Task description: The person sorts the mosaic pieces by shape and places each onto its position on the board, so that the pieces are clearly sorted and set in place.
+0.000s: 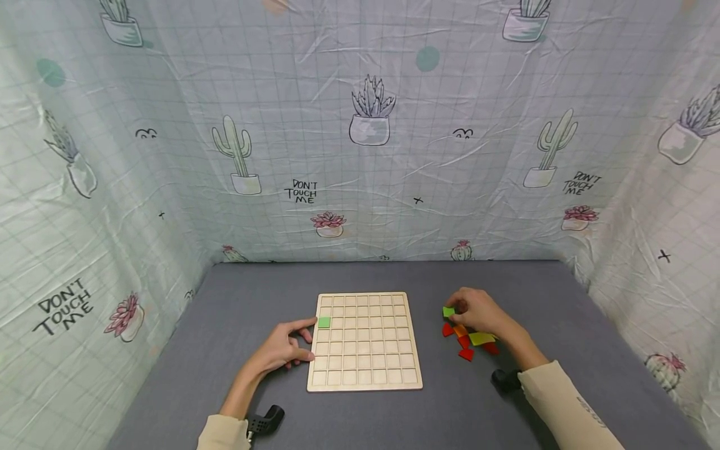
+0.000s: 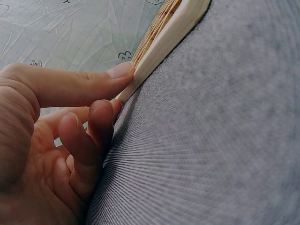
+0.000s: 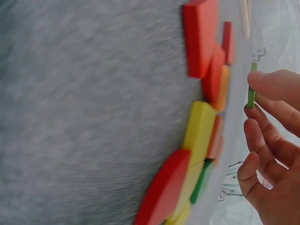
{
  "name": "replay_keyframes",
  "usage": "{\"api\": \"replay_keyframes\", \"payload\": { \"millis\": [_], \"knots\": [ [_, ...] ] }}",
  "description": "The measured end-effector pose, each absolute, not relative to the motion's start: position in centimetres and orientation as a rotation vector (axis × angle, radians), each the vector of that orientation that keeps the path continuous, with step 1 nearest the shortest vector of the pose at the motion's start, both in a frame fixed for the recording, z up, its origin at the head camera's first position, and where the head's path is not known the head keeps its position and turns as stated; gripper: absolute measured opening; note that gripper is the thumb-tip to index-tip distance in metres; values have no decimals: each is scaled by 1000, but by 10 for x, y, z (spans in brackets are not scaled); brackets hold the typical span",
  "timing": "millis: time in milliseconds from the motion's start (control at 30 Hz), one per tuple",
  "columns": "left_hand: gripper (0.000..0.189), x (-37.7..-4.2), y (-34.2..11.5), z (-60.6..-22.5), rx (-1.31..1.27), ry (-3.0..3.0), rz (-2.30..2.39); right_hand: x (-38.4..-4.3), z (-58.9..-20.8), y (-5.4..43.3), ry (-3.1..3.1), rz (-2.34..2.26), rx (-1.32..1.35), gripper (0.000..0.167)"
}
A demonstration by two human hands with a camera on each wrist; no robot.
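A square wooden grid board lies flat on the grey table. One green square tile sits in a cell in its left column. My left hand rests against the board's left edge, thumb and forefinger spread along it; in the left wrist view the thumb presses that wooden edge while other fingers curl loosely. To the right of the board, my right hand pinches a small green tile between thumb and fingertips, held over a loose group of coloured pieces.
Under and beside the right hand lie several wooden pieces: red, yellow, orange and a dark green one. A printed cloth hangs behind the table and along both sides.
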State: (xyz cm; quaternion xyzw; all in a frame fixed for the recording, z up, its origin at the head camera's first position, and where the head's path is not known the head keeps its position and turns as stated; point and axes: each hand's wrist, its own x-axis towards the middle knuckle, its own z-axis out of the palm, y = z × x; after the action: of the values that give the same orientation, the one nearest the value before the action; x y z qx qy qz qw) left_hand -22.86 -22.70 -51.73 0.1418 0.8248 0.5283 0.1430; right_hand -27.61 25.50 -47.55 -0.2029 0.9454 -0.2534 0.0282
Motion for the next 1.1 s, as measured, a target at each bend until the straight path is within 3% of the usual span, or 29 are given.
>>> {"api": "replay_keyframes", "payload": {
  "millis": [1100],
  "knots": [
    [82, -230, -229, -519, 424, 2362, 1530, -279, -458, 176, 2870, -817, -809, 23]
  ]
}}
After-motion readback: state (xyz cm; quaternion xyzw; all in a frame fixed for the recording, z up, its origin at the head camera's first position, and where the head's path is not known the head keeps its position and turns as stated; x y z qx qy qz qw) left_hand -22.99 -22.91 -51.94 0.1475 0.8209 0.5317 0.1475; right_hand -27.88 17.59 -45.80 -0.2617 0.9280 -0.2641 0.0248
